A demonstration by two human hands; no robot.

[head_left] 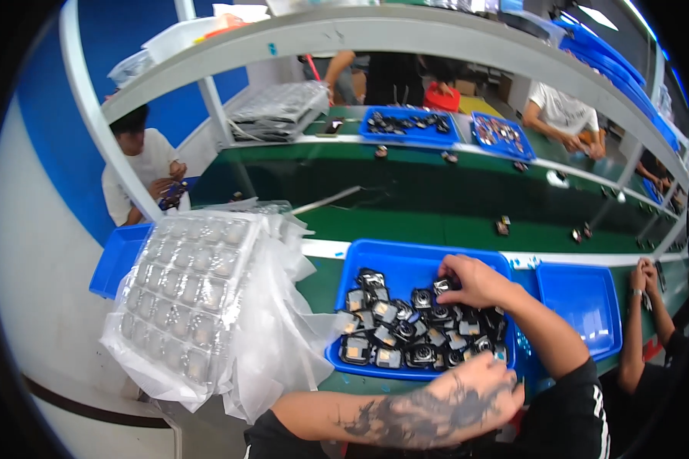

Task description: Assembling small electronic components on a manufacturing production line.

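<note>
A blue tray (pixel 429 249) on the bench in front of me holds a pile of small black and silver camera-like modules (pixel 406 330), some with a round lens facing up. My right hand (pixel 478 281) reaches over the tray's far right part, thumb and fingers closed on one module (pixel 442 287). Below it, my tattooed left hand (pixel 482 382) is at the tray's near right edge with its fingers curled. Whatever those fingers hold, if anything, is hidden by the hand.
Clear plastic blister trays (pixel 199 268) in white wrapping stand at left, overlapping the tray's side. Another blue tray (pixel 578 306) lies at right. Beyond runs a green conveyor (pixel 406 206) with scattered modules, under a grey shelf frame (pixel 390 27). Co-workers sit at left, right and across.
</note>
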